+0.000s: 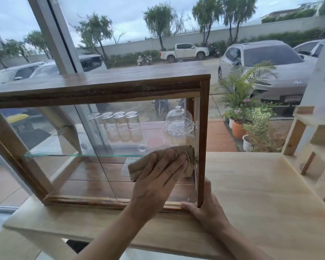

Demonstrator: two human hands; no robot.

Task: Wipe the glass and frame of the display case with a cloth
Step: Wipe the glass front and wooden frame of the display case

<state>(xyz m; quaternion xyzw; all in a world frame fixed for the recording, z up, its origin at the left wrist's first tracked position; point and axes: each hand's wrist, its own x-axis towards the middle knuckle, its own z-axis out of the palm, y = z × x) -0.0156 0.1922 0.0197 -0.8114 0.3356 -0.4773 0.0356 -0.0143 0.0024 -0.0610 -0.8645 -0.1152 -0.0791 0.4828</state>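
A wooden-framed display case (94, 91) with glass panes (64, 166) stands on a pale wooden counter (251, 194). My left hand (158, 181) lies flat on a brown cloth (184, 152) and presses it against the front glass near the right post, at the height of the glass shelf. My right hand (203, 209) grips the case's lower right corner, thumb on the bottom rail, fingers behind the post. Inside, on the shelf, stand several upturned glasses (120, 126) and a domed glass dish (178, 122).
A large window (120, 25) behind the case looks onto parked cars and potted plants (251, 117). A pale wooden shelf unit (308, 139) stands at the right on the counter. The counter's left edge (9, 222) lies close to the case.
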